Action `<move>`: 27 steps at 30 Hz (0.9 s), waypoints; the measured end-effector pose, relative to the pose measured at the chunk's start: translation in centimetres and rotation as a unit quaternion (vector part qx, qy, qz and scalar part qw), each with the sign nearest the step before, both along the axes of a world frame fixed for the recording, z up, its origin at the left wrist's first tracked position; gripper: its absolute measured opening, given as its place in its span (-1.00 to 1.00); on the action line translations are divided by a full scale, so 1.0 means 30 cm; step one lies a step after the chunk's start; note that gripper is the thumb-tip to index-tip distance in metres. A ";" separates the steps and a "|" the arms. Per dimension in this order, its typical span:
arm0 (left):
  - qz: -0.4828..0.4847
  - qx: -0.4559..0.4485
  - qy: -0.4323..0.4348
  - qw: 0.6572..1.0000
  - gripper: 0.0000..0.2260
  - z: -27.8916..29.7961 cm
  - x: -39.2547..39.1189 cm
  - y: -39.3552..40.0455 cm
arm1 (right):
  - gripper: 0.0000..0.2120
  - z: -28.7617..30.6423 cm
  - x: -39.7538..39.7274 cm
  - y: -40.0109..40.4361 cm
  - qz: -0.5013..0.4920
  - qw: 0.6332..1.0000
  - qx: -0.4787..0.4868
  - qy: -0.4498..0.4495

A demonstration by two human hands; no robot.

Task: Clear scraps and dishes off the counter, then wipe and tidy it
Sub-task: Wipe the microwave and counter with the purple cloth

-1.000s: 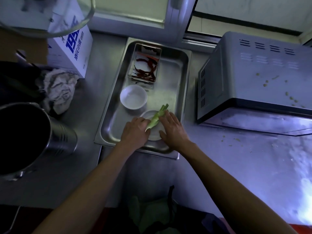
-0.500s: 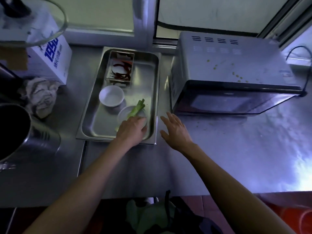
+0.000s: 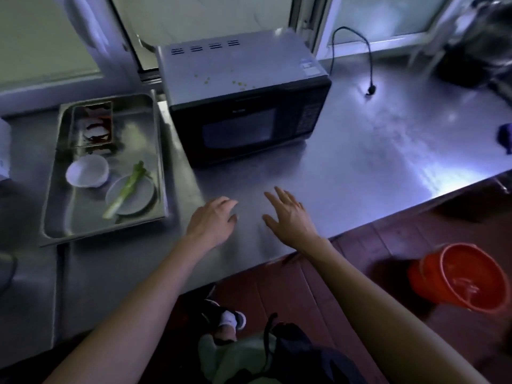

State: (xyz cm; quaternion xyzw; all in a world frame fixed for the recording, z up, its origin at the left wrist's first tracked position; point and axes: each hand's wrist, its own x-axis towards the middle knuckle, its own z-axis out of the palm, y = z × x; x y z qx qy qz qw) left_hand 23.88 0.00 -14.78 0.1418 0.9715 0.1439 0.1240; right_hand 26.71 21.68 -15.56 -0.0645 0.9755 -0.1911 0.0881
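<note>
A steel tray (image 3: pixel 55 217) sits at the left of the steel counter (image 3: pixel 374 167). In it lie a small white plate (image 3: pixel 138 200) with a green scallion stalk (image 3: pixel 126 189) across it, a white bowl (image 3: pixel 87 171), and a small rectangular dish of red chillies (image 3: pixel 94 126). My left hand (image 3: pixel 212 221) hovers over the counter just right of the tray, fingers loosely curled, holding nothing. My right hand (image 3: pixel 288 214) is beside it with fingers spread, empty. Green scraps (image 3: pixel 238 83) dot the top of the microwave (image 3: pixel 241 98).
The microwave stands behind my hands; its loose plug and cord (image 3: pixel 370 90) lie on the counter to the right. An orange bucket (image 3: pixel 462 278) stands on the floor at lower right. A dark blue object (image 3: pixel 505 137) shows at the right edge.
My left hand let go of the plate with the scallion and left the tray. Both hands moved right over the bare counter, and my view swung right.
</note>
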 end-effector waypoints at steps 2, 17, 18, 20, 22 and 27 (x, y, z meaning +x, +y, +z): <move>-0.026 -0.004 0.005 1.000 -0.60 0.011 0.030 0.113 | -0.39 0.005 0.065 0.112 -0.032 0.999 -0.003 0.001; -0.227 -0.019 0.024 0.973 -0.60 0.063 0.135 0.837 | -0.46 0.052 0.434 0.716 -0.259 0.966 -0.003 0.026; -0.236 -0.021 0.021 0.971 -0.59 0.057 0.134 0.868 | -0.45 0.046 0.445 0.738 -0.267 0.964 -0.003 0.024; -0.251 -0.027 0.012 0.967 -0.59 0.038 0.127 0.922 | -0.45 0.029 0.461 0.780 -0.282 0.959 -0.002 0.021; -0.261 -0.026 0.003 0.965 -0.60 0.013 0.110 0.974 | -0.42 0.007 0.462 0.820 -0.292 0.956 0.003 0.006; -0.269 -0.013 -0.025 0.963 -0.60 -0.065 0.013 1.125 | -0.37 -0.043 0.398 0.948 -0.311 0.950 0.012 -0.036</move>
